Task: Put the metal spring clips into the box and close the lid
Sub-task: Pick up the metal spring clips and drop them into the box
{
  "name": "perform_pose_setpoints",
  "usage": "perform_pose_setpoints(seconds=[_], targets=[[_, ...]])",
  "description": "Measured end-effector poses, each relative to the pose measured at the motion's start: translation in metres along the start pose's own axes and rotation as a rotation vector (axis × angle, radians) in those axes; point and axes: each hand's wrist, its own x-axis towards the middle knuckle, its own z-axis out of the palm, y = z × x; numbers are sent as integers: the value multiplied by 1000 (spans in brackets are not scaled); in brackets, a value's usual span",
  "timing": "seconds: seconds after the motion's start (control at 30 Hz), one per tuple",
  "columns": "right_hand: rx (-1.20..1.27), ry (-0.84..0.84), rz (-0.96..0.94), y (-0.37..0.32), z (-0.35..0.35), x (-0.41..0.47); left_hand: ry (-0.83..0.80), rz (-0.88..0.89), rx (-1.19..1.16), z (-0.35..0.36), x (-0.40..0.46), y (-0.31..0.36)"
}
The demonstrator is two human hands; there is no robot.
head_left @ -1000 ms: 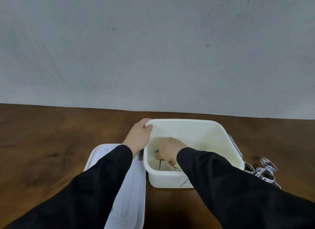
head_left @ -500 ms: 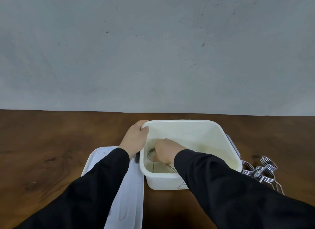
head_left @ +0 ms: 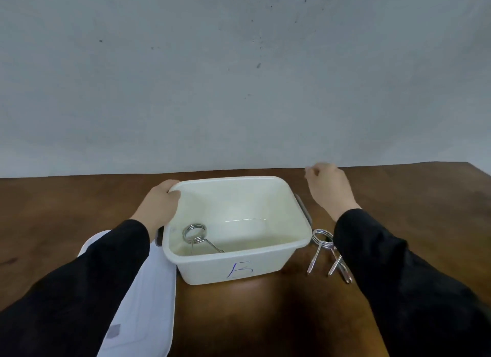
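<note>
Left hand [head_left: 162,202] grips box [head_left: 239,266] corner; right hand [head_left: 330,189] seemingly empty, loosely curled.

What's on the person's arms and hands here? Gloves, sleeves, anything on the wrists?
Both arms wear long black sleeves ending at the wrists. The left hand and right hand are bare: no gloves, and no rings, watch or markings that show.

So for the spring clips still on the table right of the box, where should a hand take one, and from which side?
Probably by the coiled ring of the spring clips, coming from above with the right hand. The coil stands proud near the box, while the thin legs lie flat and crossed on the table, so they are harder to pinch singly.
</note>
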Motion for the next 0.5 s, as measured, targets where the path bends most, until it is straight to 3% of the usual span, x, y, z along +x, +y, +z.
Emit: perform_pose_setpoints(seconds=[0.07, 0.13, 0.2, 0.37, 0.5], targets=[[-161, -167, 105, 34, 6, -7, 5, 8, -5, 1, -1, 0], [-348, -458, 156, 55, 19, -21, 10, 19, -3, 2, 0, 0], [-468, -597, 171, 65, 32, -34, 14, 19, 0, 2, 0, -1], [-592, -461, 183, 75, 53, -45, 7, 5, -26, 2, -1, -1], [-543, -477, 98, 70, 59, -49, 6, 21, -27, 2, -4, 2]])
